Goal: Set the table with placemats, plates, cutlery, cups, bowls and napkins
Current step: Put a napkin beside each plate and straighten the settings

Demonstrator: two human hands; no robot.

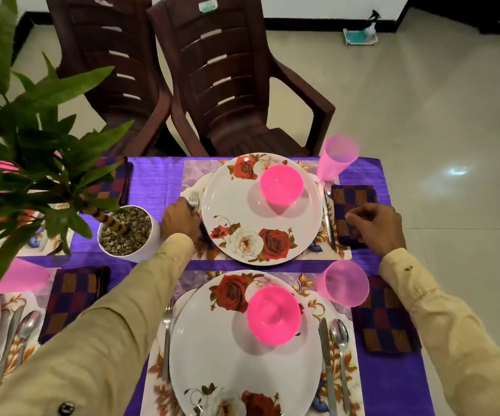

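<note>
cloth (158,181) purple. plate (230,211) white, red and white roses; bowl (281,184) on it hot pink. right of plate: cup (337,157) pale pink, napkin (353,199) navy-maroon-gold checks. mat (191,172) lilac marble, gold leaves.

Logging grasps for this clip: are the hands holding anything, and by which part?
The left hand grips the fork by its handle, tines sticking out. The right hand is at the checked napkin; whether it pinches it cannot be told.

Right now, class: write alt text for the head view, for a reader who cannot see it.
A person's left hand holds a fork beside the far floral plate, while the right hand touches a checked napkin. Two plates ahead each carry a pink bowl, a pink cup nearby.
</note>
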